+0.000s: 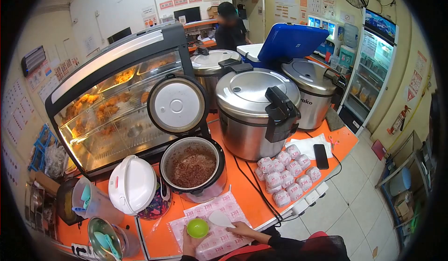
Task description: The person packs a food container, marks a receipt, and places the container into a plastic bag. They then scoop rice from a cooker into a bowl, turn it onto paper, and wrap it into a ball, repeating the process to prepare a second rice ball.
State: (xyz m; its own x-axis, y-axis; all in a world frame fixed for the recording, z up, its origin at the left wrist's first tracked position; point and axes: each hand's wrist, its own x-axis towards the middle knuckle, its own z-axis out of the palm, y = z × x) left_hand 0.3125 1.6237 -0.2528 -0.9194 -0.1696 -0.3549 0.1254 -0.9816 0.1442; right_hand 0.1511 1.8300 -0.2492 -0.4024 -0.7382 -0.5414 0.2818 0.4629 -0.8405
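A small green bowl (198, 228) is held in my left hand (190, 243), its fingers wrapped round the side. My right hand (241, 230) grips the handle of a white paddle (220, 219), whose head is just right of the bowl. Beneath both lie printed wrapper sheets (224, 247) on the orange table (161, 235). Beyond them stands an open rice cooker (220, 186) with dark reddish rice (191, 167) inside, its lid (176, 103) raised. Wrapped round bundles (285, 177) are piled to the right.
Large closed steel cookers (252, 130) stand behind. A white-lidded container (133, 184) and clear pitchers (95, 200) sit at left, before a glass food warmer (116, 107). A black phone (320, 156) lies at right, near cables (261, 191). A person (228, 30) is in the background.
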